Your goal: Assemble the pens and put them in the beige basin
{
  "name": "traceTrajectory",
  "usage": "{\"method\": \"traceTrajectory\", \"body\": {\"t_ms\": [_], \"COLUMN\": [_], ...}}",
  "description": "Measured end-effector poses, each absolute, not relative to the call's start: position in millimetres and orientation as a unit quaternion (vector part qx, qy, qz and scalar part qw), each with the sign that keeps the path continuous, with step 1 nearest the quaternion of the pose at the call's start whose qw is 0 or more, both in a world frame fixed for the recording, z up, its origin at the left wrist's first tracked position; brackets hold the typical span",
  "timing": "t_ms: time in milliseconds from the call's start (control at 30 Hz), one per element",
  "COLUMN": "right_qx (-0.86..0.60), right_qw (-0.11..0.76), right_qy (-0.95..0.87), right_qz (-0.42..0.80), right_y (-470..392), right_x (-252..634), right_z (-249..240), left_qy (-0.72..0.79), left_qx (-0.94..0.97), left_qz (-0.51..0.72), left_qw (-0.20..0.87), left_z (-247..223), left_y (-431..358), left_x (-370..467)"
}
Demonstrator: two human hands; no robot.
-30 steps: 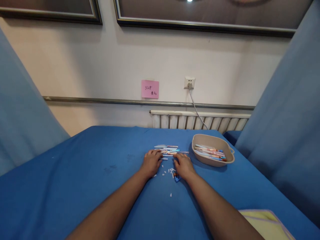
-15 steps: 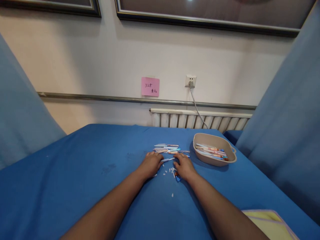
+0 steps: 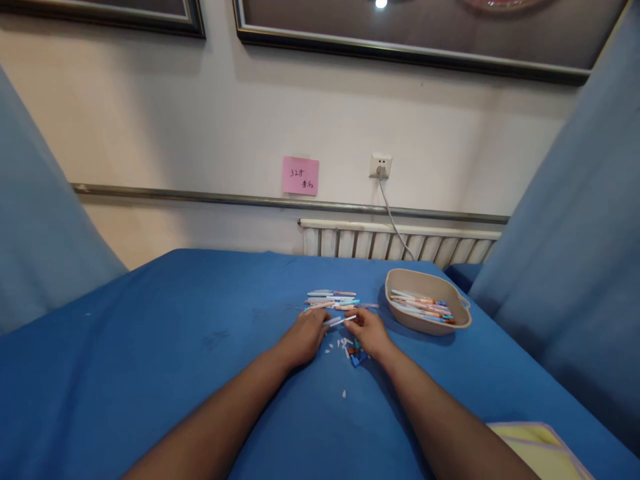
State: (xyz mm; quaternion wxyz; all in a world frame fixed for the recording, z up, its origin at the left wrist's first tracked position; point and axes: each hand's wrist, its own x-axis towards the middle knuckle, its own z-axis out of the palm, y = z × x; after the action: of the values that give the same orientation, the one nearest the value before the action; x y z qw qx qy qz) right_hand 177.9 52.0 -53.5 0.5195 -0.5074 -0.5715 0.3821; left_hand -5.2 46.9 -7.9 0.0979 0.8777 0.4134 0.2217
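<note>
Blue-covered table, loose pens just beyond hands. White stick between hands, long axis roughly left-right; right hand nearer, fingertips pinched on it. Left hand curled, gripping pale-blue barrel just beside stick.

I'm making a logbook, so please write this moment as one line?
Left hand: holds pale tube; right hand: holds white stick; beyond: loose pens; right: tan basket

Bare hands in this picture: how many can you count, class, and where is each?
2. The left hand is just in front of the loose pens; the right hand is to its right, nearer the beige basket. No third hand shows.
</note>
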Motion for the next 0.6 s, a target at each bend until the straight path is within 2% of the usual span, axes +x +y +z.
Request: {"method": "traceTrajectory", "body": {"t_ms": [200,367,600], "right_qx": [-0.477,-0.452,-0.439], "right_qw": [0.599,0.701,0.712], "right_qy": [-0.505,-0.425,-0.433], "right_qz": [0.399,0.352,0.336], "right_y": [45.8,41.0,34.0], "right_x": [180.9,188.3,185.7], "right_z": [-30.5,-15.8,-9.3], "left_qy": [0.402,0.42,0.4], "left_qx": [0.839,0.814,0.826], "left_qz": [0.291,0.31,0.306], "left_qw": [0.224,0.254,0.254], "left_z": [-8.5,-11.2,-7.3], "left_y": [50.9,58.7,54.2], "left_x": [-0.9,-7.1,-3.5]}}
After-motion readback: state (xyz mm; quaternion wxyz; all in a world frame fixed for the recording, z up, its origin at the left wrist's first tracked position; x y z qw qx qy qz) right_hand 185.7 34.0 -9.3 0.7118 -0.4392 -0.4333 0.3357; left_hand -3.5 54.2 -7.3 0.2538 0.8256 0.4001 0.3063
